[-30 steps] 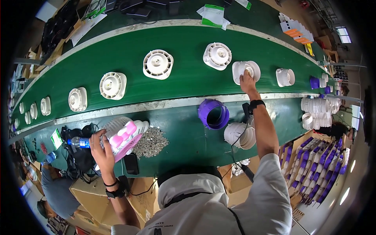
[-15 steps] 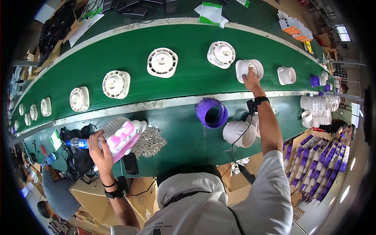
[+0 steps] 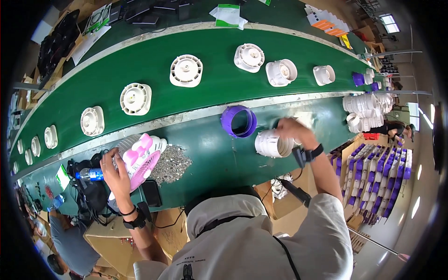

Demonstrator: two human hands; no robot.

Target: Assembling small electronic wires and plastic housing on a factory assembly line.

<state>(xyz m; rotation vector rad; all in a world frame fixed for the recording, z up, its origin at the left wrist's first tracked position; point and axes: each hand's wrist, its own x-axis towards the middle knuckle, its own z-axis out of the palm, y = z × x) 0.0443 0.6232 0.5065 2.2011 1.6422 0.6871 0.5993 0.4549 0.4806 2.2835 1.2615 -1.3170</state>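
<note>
My right hand (image 3: 296, 133) hangs over the bench by a white ribbed plastic cylinder (image 3: 270, 143), its fingers smeared by motion. Whether it grips anything there does not show. To its left stands a purple round housing (image 3: 238, 122). My left hand (image 3: 116, 176) has its fingers stretched out along the side of pink and white plastic parts (image 3: 142, 161), which include a round slotted grille. Beside them lies a heap of small metallic pieces (image 3: 173, 165). On the green belt, a white round-necked housing (image 3: 281, 73) holds a round piece inside.
Several white round slotted housings (image 3: 186, 70) sit in a row along the belt (image 3: 214, 84). A dark phone (image 3: 151, 193), a bottle (image 3: 89, 174) and cables are at the left. White cylinders (image 3: 361, 109) are stacked far right; purple and white parts fill a carton (image 3: 373, 186).
My right hand has left the white housing on the belt and come back toward me over the bench. My left hand stays beside the pink and white parts. The view has shifted slightly.
</note>
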